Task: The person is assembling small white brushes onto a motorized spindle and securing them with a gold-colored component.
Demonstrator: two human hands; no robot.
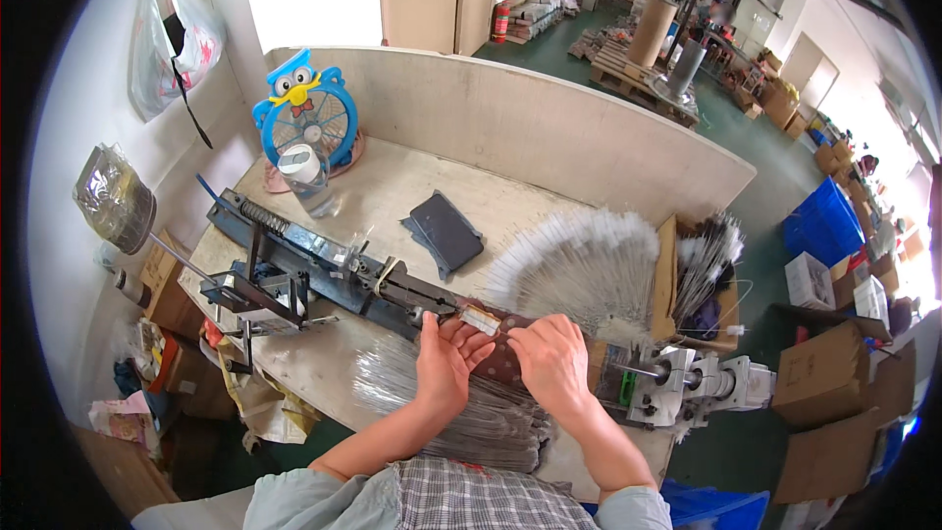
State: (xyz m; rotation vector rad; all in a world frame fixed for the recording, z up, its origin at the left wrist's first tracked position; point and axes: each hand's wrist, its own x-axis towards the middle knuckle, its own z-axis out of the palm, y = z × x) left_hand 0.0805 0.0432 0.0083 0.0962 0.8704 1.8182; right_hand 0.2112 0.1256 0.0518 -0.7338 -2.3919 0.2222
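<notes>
Both hands meet over the right end of a long dark metal bench machine (324,260). My left hand (444,361) is turned palm up, its thumb apart from loosely curled fingers, and the visible palm holds nothing. Just above those fingertips lies a small white and tan block (480,320). My right hand (552,361) pinches thumb and fingers together beside it; whatever is between them is too small to make out. A brown spotted surface (500,365) shows between the hands. Under my forearms lies a bundle of thin metal wires (496,422).
White-tipped wire pieces (579,260) fan out behind my right hand, beside a cardboard box (667,280). At right stands a metal spindle unit (697,385). A dark flat case (446,234), a water jar (307,180) and a blue fan (309,118) stand farther back, before a low partition (510,142).
</notes>
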